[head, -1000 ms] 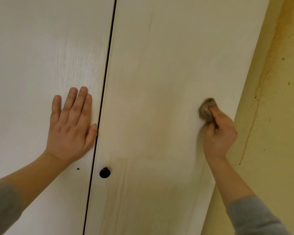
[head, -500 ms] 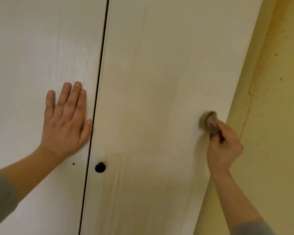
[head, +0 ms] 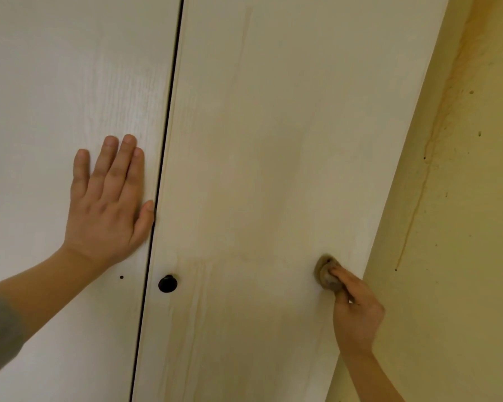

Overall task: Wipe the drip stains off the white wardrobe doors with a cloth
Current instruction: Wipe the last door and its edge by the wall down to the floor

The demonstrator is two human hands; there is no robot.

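The cloth point(head: 325, 274), a small brownish wad, is pressed against the right wardrobe door point(head: 273, 140), low on the panel and just inside its right edge. The right hand point(head: 356, 316) holds it — the grip is closed round the wad, with the fingers point(head: 342, 276) curled over its top and pinning it to the door. That edge slants from upper right to lower left, so only a narrow strip of door lies between the cloth and the yellow wall point(head: 462, 285) beside it. To the left and above, the panel is broad and open.

Faint yellowish drip stains point(head: 199, 314) run down the door below the level of the black knob point(head: 168, 283). The knob sits near the door's left edge, well apart from the cloth. A dark gap point(head: 169, 111) divides this door from the left wardrobe door point(head: 55, 82).

The left hand point(head: 108, 204) lies flat on that door, fingers straight and together, holding nothing — its thumb tip reaches the gap. A small dark dot point(head: 121, 277) marks the left door below the wrist. On the wall, a brown streak point(head: 413, 219) trails down alongside the wardrobe's edge.
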